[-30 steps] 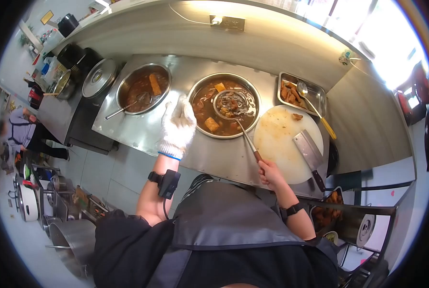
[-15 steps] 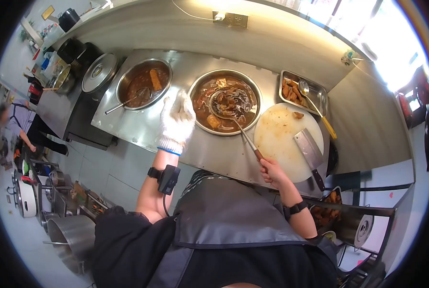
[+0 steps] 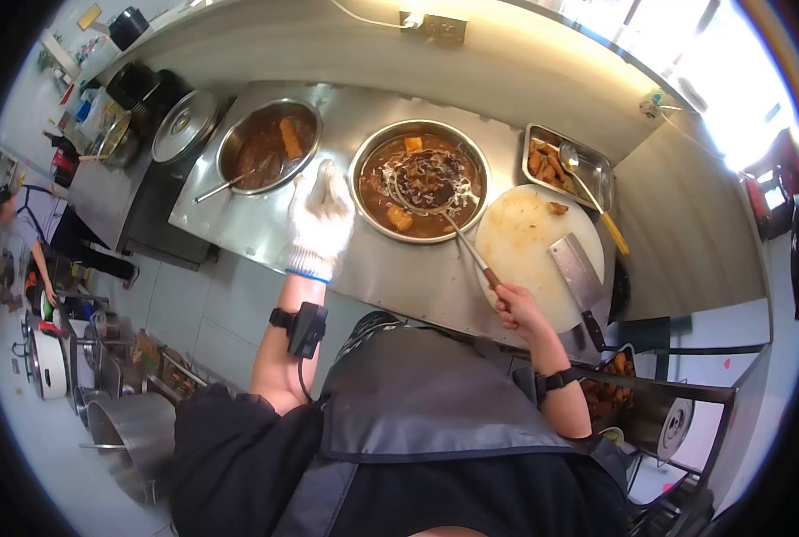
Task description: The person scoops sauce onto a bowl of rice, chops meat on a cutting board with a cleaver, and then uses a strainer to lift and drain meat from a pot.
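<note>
My right hand [image 3: 518,309] is closed around the brown handle of a long skimmer [image 3: 467,245]. Its round head rests in a steel pot [image 3: 357,199] of reddish-brown broth, with dark chopped pieces in it. Golden chunks [image 3: 400,217] float beside the skimmer head. In a white knit glove, my left hand [image 3: 321,219] hovers over the counter between two pots, fingers extended and holding nothing. The left pot [image 3: 225,157] contains similar broth, a long fried piece [image 3: 289,138] and a second skimmer [image 3: 225,187] leaning on the rim.
Right of the pot lies a round white cutting board [image 3: 516,237] with a cleaver [image 3: 577,273] on it. Behind it, a steel tray [image 3: 603,183] holds browned pieces and a yellow-handled spoon [image 3: 616,234]. A lidded pot [image 3: 185,130] stands left; another person [image 3: 51,228] is farther off.
The skimmer head shows more dark pieces than before. My right hand has shifted slightly right and up, my left slightly left. The other person's arm now reaches down toward the white pot.
</note>
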Tool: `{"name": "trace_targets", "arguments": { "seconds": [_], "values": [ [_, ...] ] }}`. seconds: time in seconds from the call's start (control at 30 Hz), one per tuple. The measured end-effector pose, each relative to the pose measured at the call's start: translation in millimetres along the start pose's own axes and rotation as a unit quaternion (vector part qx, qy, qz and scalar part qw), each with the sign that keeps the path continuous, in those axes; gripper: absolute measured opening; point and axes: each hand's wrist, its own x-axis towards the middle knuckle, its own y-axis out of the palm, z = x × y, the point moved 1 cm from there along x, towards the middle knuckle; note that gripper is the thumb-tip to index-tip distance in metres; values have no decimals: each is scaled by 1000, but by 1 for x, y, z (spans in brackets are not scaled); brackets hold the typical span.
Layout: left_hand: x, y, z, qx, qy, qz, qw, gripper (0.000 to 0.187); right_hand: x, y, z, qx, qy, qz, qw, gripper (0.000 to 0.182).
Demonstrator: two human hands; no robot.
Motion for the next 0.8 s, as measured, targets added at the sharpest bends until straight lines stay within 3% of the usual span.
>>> {"name": "trace_targets", "arguments": {
  "seconds": [0.1, 0.27, 0.33, 0.37, 0.63, 0.8],
  "values": [
    [1, 10, 4, -1, 31, -41, 999, 36, 1, -7, 1, -4, -3, -4, 1000, 18],
    [1, 11, 1, -10, 42, -52, 998, 35, 5, 9, -4, -17, -8, -10, 1000, 24],
    [2, 10, 0, -5, 27, -37, 999, 58, 0, 7, -3, 11, 1, 12, 1000, 26],
    [1, 9, 0, -5, 26, -39, 999, 58, -2, 3, -2, 12, 2, 11, 1000, 26],
    [-2, 2, -4, 36, 98, -147, 984, 33, -3, 4, -2, 11, -2, 4, 1000, 26],
    [-3, 4, -2, 70, 116, -190, 972, 28, -5, 1, -4, 20, 4, 21, 1000, 25]
  ]
}}
